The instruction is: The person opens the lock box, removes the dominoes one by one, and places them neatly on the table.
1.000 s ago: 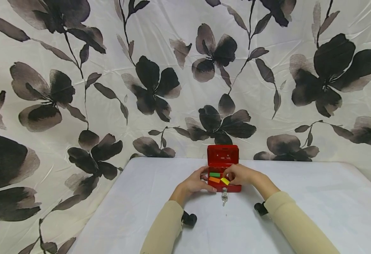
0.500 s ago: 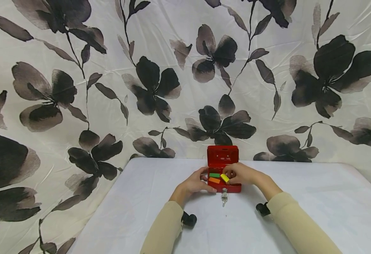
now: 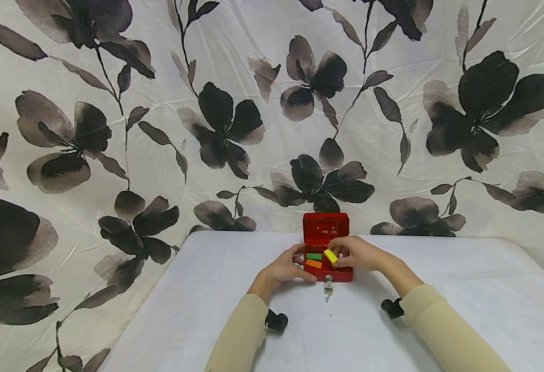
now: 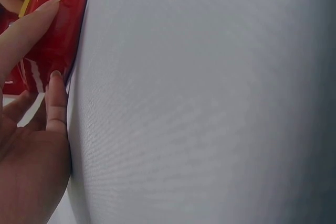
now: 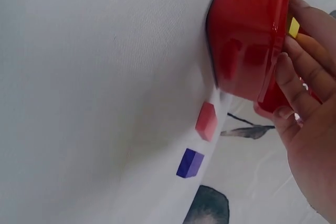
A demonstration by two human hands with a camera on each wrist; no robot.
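An open red cash box (image 3: 341, 276) stands near the far edge of the table with its lid raised. My left hand (image 3: 283, 266) grips its left front corner, thumb on the front wall and fingers against the side. In my right hand (image 3: 357, 253) a yellow block (image 3: 330, 256) is pinched between thumb and fingers, tilted above the right half of the box. A green block (image 3: 314, 256) and an orange block (image 3: 313, 263) lie inside at the left. Keys (image 3: 328, 292) hang at the front lock. The right wrist view shows the yellow block (image 5: 294, 27) partly hidden by fingers.
In the right wrist view, a pink block (image 5: 206, 121) and a purple block (image 5: 190, 162) sit on the table near the box. The white table (image 3: 206, 320) ends at a floral cloth (image 3: 253, 129) hung behind it.
My right hand has lifted the yellow block slightly and turned it steeper, away from the orange block. The left hand keeps its place on the box.
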